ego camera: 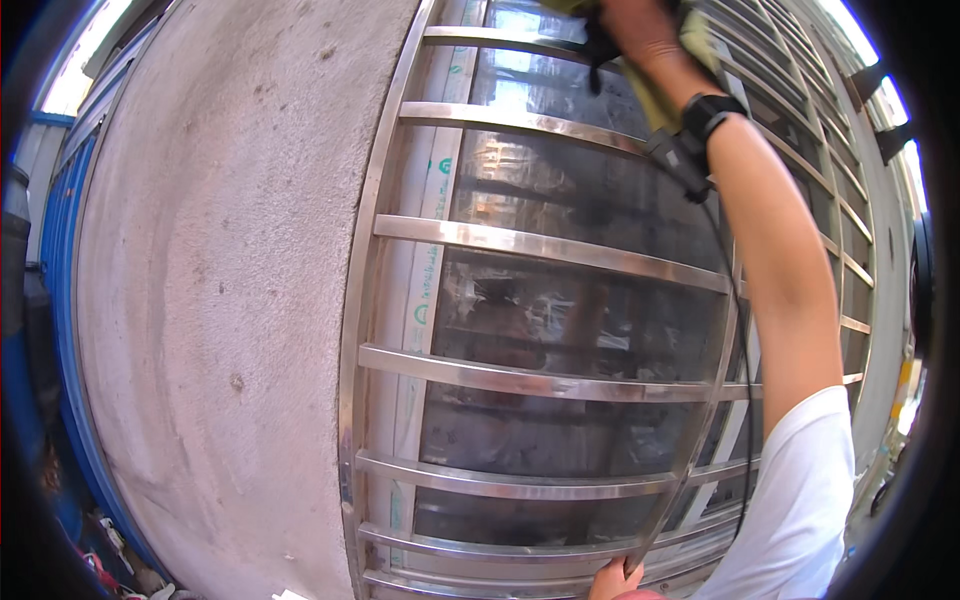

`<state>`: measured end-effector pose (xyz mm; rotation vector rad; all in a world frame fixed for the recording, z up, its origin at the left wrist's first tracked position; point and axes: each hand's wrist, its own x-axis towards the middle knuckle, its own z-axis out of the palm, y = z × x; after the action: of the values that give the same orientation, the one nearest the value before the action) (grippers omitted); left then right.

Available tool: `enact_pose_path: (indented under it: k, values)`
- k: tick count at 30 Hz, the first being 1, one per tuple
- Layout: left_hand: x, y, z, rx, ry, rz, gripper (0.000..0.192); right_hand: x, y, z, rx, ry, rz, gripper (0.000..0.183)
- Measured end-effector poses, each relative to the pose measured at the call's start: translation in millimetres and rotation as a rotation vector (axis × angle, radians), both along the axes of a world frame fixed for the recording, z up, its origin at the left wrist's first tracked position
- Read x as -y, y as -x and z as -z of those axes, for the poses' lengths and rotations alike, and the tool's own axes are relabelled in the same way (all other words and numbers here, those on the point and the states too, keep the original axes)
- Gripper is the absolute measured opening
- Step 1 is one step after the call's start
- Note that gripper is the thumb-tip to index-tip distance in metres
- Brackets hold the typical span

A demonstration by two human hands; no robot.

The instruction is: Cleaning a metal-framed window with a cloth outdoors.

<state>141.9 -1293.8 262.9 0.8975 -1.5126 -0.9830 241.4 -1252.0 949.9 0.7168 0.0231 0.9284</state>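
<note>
My right hand (637,22), on a raised arm with a black wrist strap, is at the top of the view against a yellow-green cloth (656,97). Its fingers are blurred and partly cut off, so the grip is unclear. A black device with a cable (675,161) hangs by the wrist. At the bottom my left hand (616,581) grips an upright bar of the stainless steel window grille (540,382). Behind the grille lies a dark window pane (562,315), whose white frame (424,277) carries printed protective film.
A rough plastered wall (225,262) runs along the left of the grille. Blue corrugated panels (67,225) stand at the far left, with assorted items low beside them. More grille bars (825,135) extend to the right.
</note>
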Motion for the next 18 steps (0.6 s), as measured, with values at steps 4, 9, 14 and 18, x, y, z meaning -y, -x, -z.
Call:
enact_pose_path:
  k: [4,9,14,18]
  values:
    - [20.1,-13.4,-10.7,-0.033,0.010,0.016,0.031,31.3,99.3,-95.9,0.236,0.269,-0.317,0.047]
    - [30.6,-29.9,-21.6,-0.117,-0.042,-0.077,0.032,78.1,-20.8,-93.4,0.174,-0.187,-0.267,0.052]
    - [26.6,-41.3,-28.5,-0.148,-0.079,-0.088,0.034,102.9,-151.4,-85.4,0.146,-0.711,-0.103,0.058]
    - [16.9,-57.8,-17.2,-0.090,-0.057,-0.025,0.036,75.4,-124.3,-88.9,0.045,-0.820,-0.026,0.056]
